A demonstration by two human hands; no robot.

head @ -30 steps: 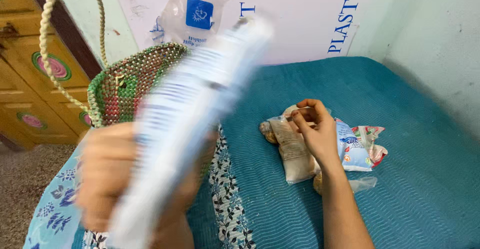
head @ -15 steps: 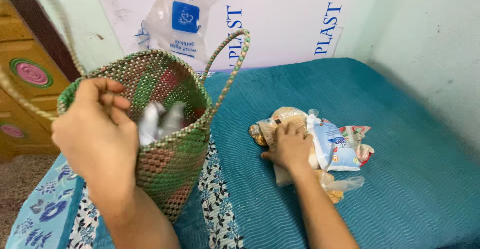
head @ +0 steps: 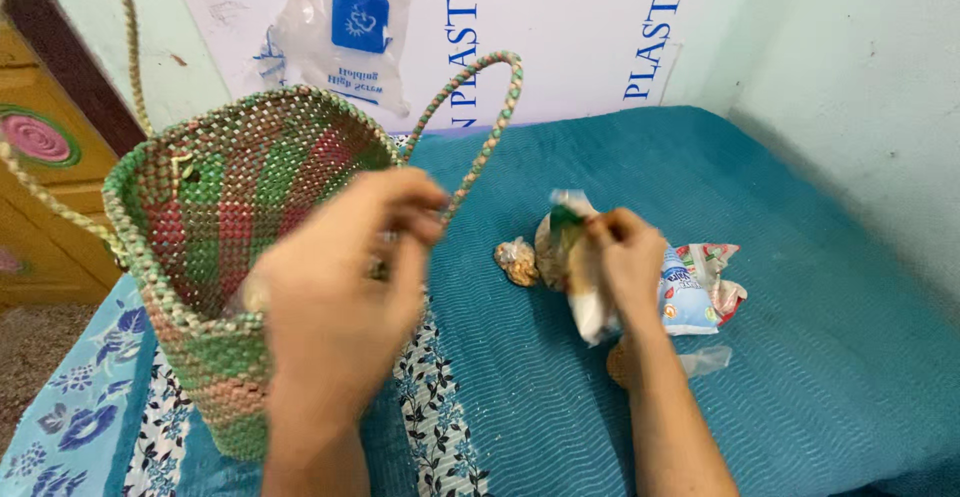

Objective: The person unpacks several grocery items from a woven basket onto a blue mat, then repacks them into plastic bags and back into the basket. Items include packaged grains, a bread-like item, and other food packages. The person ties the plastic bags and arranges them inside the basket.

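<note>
A woven green, red and cream basket (head: 215,207) with two looped handles stands on the bed at the left. My left hand (head: 345,282) hovers at its near rim, fingers curled, nothing visibly held. My right hand (head: 625,257) is shut on a clear packet with pale contents and a green top (head: 578,267), lifted a little off the bed. Next to it lie a blue-and-white pouch (head: 685,297), a red-patterned packet (head: 722,272) and a small brown packet (head: 518,260).
The bed has a teal cover (head: 800,357) and a blue floral cloth (head: 90,407) at the left. A white board with a clear plastic bag (head: 345,27) leans at the back. A yellow wooden cabinet (head: 35,187) stands on the left, a pale wall on the right.
My left hand dropped a white packet into the basket and drew back toward me. My right hand picked a clear packet up from the pile.
</note>
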